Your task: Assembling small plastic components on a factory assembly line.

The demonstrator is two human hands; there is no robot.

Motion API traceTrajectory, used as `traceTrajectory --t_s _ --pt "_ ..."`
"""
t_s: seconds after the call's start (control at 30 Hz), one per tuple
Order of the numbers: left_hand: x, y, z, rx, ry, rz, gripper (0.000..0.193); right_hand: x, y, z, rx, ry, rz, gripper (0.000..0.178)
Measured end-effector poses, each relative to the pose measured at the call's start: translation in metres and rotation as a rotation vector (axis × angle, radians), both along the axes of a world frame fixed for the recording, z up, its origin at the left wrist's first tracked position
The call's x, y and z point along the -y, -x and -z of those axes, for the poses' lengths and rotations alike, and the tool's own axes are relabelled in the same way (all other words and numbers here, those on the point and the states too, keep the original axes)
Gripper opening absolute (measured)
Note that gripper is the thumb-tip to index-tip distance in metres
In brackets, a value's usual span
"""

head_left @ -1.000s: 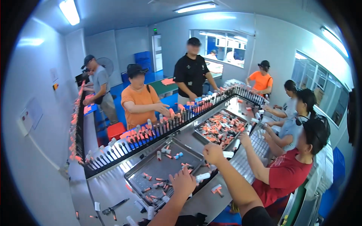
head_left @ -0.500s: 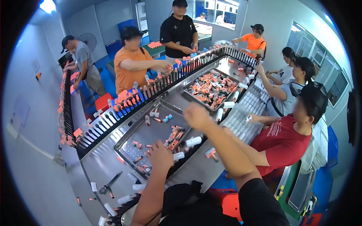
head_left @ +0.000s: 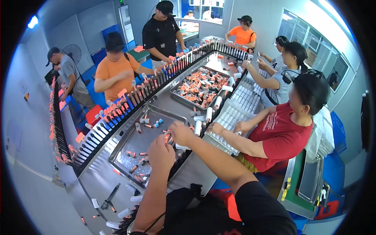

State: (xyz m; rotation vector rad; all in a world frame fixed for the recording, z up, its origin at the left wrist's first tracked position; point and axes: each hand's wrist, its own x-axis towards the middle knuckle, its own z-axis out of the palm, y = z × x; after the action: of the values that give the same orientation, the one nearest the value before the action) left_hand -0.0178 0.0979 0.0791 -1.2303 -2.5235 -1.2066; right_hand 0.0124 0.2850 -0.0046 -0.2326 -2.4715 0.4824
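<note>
My left hand (head_left: 161, 152) is closed on a small orange-and-grey part (head_left: 167, 138), held up over the right side of a shallow metal tray (head_left: 114, 150). Right beside it, my right hand (head_left: 182, 134) has its fingers bent together near the same part. What those fingers hold, if anything, is hidden. Inside the tray lie scattered small orange-and-grey pieces (head_left: 133, 154), a blue-and-grey piece (head_left: 158, 123) and a grey-and-white one (head_left: 138, 127). White cylindrical pieces (head_left: 198, 127) line the tray's right side, partly covered by my hands.
Beyond stands another metal tray (head_left: 178, 94) heaped with orange and grey parts. A black rack (head_left: 129, 103) with upright holders runs along the far edge. Scissors-like tool (head_left: 109, 197) lies at left. A co-worker in red (head_left: 280, 133) handles clear plastic trays (head_left: 231, 113) at right.
My right hand has come down and left to meet my left hand, which has risen with a small part in it. The view has shifted, and the red-shirted co-worker's hands are on the plastic trays.
</note>
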Motion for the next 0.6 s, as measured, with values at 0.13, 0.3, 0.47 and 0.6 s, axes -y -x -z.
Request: traceTrajectory --t_s 0.13,0.3,0.47,0.6 --pt "0.025 0.023 0.073 0.174 0.577 -0.232 0.036 0.011 0.027 -0.094 -0.104 0.209 0.027 0.014" --pt "-0.006 0.001 0.007 -0.01 0.337 -0.103 0.042 -0.075 -0.009 -0.073 0.008 -0.085 0.408 0.02" --pt "-0.006 -0.001 -0.01 -0.021 0.035 0.03 0.029 -0.065 0.004 -0.05 -0.105 -0.094 0.172 0.018" --pt "0.021 0.03 0.077 0.225 0.498 -0.299 0.034 -0.06 0.022 -0.108 -0.173 0.058 0.099 0.015"
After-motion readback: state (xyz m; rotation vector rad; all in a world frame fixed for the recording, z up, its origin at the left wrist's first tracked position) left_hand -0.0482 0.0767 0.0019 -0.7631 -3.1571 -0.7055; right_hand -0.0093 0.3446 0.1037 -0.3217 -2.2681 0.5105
